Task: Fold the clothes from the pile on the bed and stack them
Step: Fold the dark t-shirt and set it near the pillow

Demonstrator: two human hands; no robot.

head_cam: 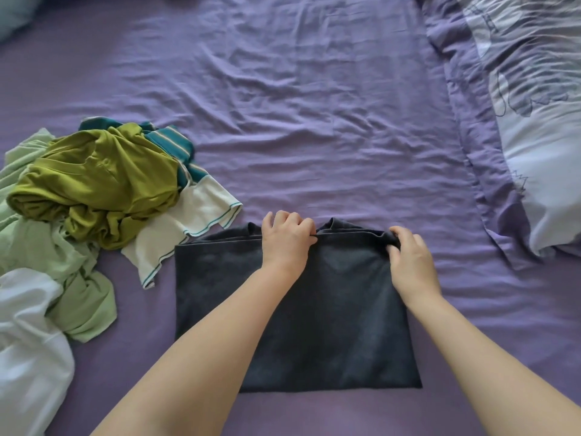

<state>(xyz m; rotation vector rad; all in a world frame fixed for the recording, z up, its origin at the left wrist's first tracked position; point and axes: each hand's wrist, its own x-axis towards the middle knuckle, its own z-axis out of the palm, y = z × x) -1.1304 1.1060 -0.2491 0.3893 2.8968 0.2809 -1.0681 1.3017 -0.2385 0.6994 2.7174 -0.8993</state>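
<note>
A dark grey garment (330, 325) lies flat on the purple bed sheet (298, 121), folded into a rough rectangle in front of me. My left hand (287, 239) grips its far edge near the middle, fingers curled over the fold. Over at the far right corner, my right hand (408, 251) pinches the same edge. The unfolded pile (94, 184) sits to the left: an olive-green piece on top, a white and teal striped shirt (188, 221) beside it, pale green and white pieces below.
A purple and white patterned duvet (534, 136) is bunched along the right side of the bed. A blue-grey pillow corner (15, 17) shows at the top left. Wrinkled bare sheet stretches beyond the dark garment.
</note>
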